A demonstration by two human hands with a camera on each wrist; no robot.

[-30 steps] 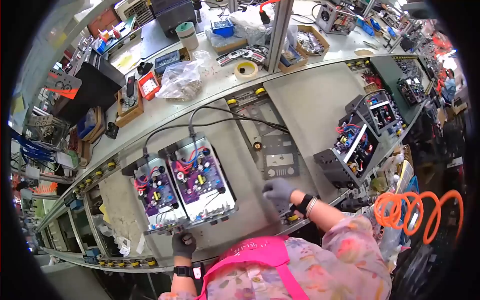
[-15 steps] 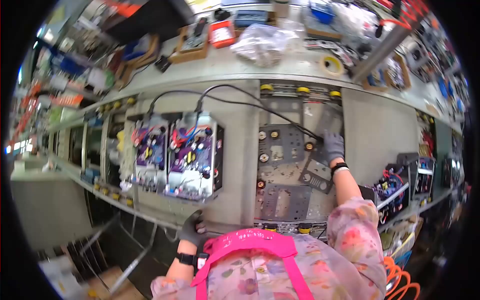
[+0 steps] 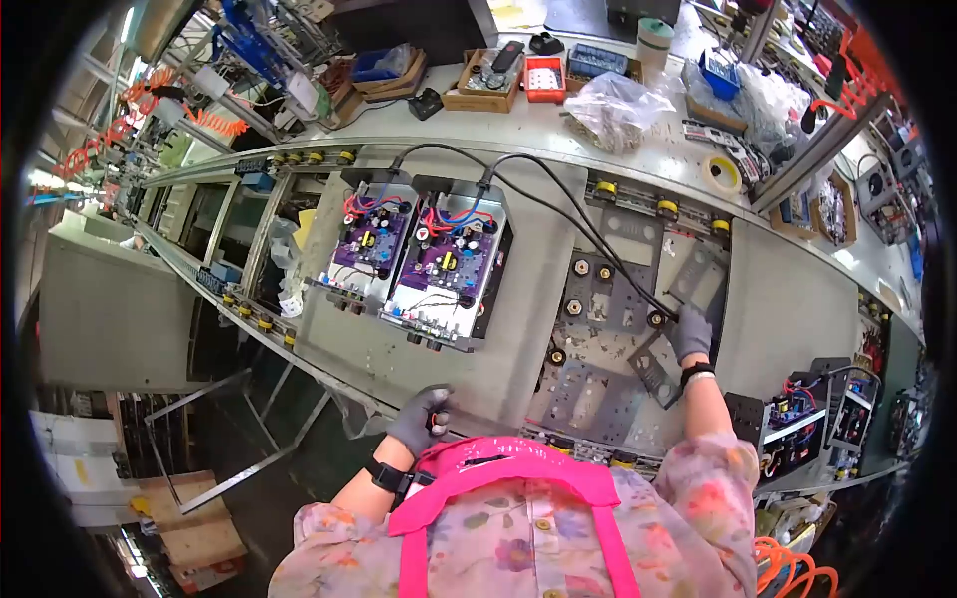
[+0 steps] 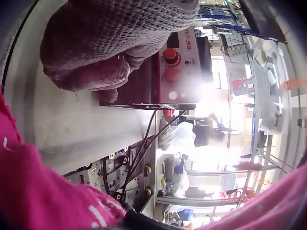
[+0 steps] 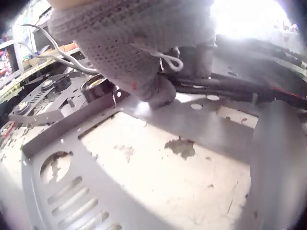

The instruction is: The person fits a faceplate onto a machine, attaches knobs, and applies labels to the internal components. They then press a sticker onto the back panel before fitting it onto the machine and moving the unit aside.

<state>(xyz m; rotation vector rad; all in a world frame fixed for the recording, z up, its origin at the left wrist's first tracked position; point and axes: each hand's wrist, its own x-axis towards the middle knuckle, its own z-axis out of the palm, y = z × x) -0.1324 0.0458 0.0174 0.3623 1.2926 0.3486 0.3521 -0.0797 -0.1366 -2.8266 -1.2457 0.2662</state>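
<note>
My gloved right hand [image 3: 691,334] grips the ends of two black cables [image 3: 643,287] low over the conveyor. In the right wrist view the cables [image 5: 225,88] run beneath the fingers, close above a grey metal panel [image 5: 91,163] with a rectangular window and slots. The cables lead back to two open-cased welding machines [image 3: 454,261] with purple circuit boards and red and blue wires. My gloved left hand [image 3: 421,421], fingers loosely curled around nothing, is by the conveyor's near edge. Red knobs [image 4: 171,55] on a machine's front show beyond it in the left wrist view.
Several flat grey panels [image 3: 588,399] lie between two conveyor boards. More open machines [image 3: 793,424] stand at right. Along the back bench are a clear plastic bag [image 3: 616,105], a red tray [image 3: 544,80] and a tape roll [image 3: 721,174]. A metal post [image 3: 822,149] rises at back right.
My right hand has gone forward and right from near the conveyor's front and taken hold of the cable ends. My left hand has left the machine's front edge. The view has turned.
</note>
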